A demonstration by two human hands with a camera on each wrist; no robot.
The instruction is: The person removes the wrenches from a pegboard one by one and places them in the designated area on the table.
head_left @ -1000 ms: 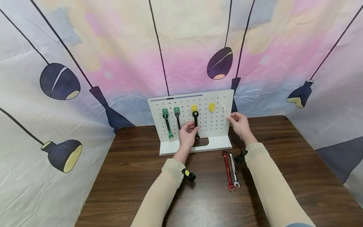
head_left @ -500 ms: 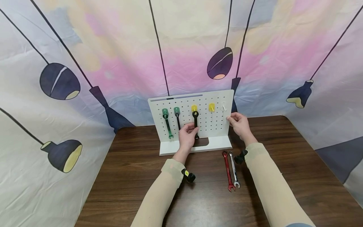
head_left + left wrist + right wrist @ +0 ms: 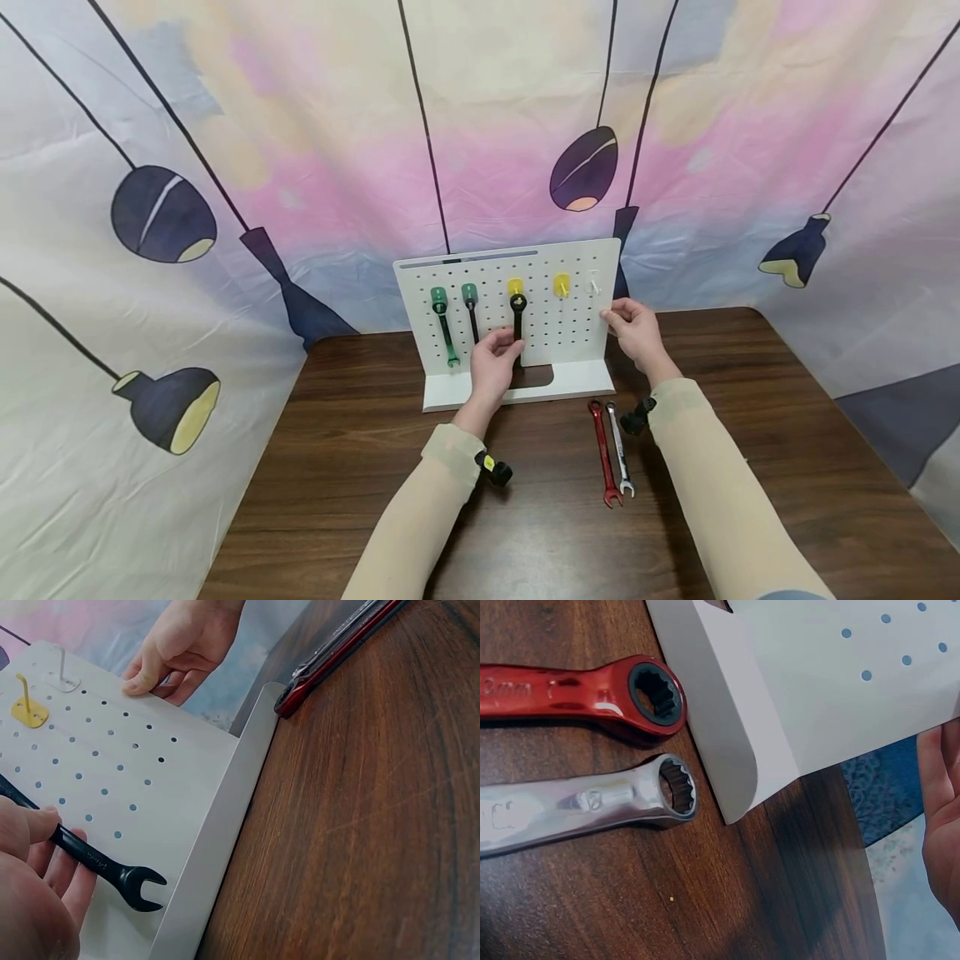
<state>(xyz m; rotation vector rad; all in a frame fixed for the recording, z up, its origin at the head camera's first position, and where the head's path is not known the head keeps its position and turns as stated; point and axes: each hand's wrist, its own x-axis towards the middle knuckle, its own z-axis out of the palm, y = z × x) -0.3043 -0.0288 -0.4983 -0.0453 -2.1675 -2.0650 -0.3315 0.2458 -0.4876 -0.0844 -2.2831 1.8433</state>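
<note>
Black combination wrench: at the middle of the white pegboard (image 3: 573, 333), the wrench (image 3: 517, 315) stands close to upright, ring end up at a yellow hook (image 3: 515, 285), open jaw down near the board's base. Yellow shows through the ring; whether it is fully seated, I cannot tell.
Left hand: this grip (image 3: 492, 367) is narrow, thumb and fingers pinching the wrench's lower shank from its left side. The ring and hook lie above the fingers, the long axis running nearly straight up to them; this is by far the nearer hand.
Right hand: this grip (image 3: 636, 332) pinches the board's right edge, well apart from the wrench.
Other hooks: a second yellow hook (image 3: 562, 285) and a whitish hook (image 3: 594, 283) sit bare to the right.
Hung at left: a green-and-black wrench (image 3: 447, 337) and a slim dark wrench (image 3: 473, 319).
On the bench (image 3: 322, 483): a red ratchet wrench (image 3: 603, 454) and a silver wrench (image 3: 619, 450), side by side before the board.
Writing: "3mm" on the red shank, cut off by the view's edge; the black and silver markings cannot be read surely.
</note>
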